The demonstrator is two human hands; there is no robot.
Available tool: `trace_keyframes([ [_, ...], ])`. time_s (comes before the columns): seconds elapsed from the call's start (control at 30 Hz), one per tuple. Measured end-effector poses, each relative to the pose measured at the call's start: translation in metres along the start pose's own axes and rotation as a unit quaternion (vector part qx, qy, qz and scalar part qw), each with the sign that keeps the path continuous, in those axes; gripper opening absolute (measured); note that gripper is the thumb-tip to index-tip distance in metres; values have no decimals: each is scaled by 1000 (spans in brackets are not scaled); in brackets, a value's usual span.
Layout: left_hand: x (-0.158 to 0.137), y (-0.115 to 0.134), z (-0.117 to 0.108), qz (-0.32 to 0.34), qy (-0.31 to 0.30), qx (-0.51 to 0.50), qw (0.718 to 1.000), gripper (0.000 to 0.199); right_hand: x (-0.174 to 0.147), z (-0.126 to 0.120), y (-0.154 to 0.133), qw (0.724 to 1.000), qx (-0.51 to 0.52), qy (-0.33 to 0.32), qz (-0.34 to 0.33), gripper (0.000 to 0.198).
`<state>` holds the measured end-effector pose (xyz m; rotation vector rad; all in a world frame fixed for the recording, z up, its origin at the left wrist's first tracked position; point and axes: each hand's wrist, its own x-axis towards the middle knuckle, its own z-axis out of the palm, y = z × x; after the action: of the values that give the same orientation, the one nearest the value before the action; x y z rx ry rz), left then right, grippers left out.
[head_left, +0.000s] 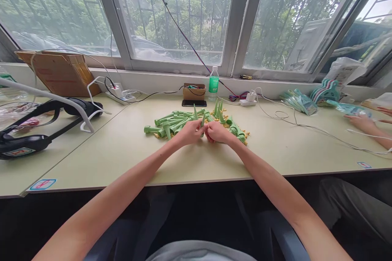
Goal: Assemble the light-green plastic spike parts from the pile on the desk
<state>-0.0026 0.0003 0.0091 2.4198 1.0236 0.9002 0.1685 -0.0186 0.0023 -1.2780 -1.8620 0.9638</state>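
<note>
My left hand (192, 131) is closed round a green pointed plastic piece (202, 121), its narrow tip upward. My right hand (215, 131) meets it at the fingertips, fingers curled in; whatever they pinch is hidden. Behind and left of my hands lies a pile of green tube-like plastic pieces (171, 122), with flared ends. To the right are more green pieces (237, 129), some standing point up, among small yellow bits (247, 133).
Behind the pile are a phone (194, 103), a small cardboard box (194, 93) and a bottle (213, 82). A black headset (45, 130) lies left. White cables (306, 124) cross the table to the right, near bagged blue-green items (301, 102) and another person's hand (363, 124).
</note>
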Motion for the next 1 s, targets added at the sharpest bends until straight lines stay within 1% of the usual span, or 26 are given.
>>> trace_keyframes([
  [0.13, 0, 2, -1, -1, -19, -1, 1000, 48, -1, -1, -1, 999, -42, 7, -9, 42],
  [0.33, 1, 0, 0, -1, -19, 4, 1000, 48, 0, -1, 0, 997, -68, 7, -34, 46],
  [0.6, 1, -3, 0, 1, -19, 8, 1000, 48, 0, 0, 1, 995, -96, 2, -26, 45],
  [0.77, -1, 0, -2, -18, -31, 35, 999, 49, -3, -1, -2, 995, -98, -14, -7, 39],
  [1.0, -1, 4, -3, -34, -33, 46, 998, 47, -3, -2, -3, 994, -110, -14, -9, 39],
])
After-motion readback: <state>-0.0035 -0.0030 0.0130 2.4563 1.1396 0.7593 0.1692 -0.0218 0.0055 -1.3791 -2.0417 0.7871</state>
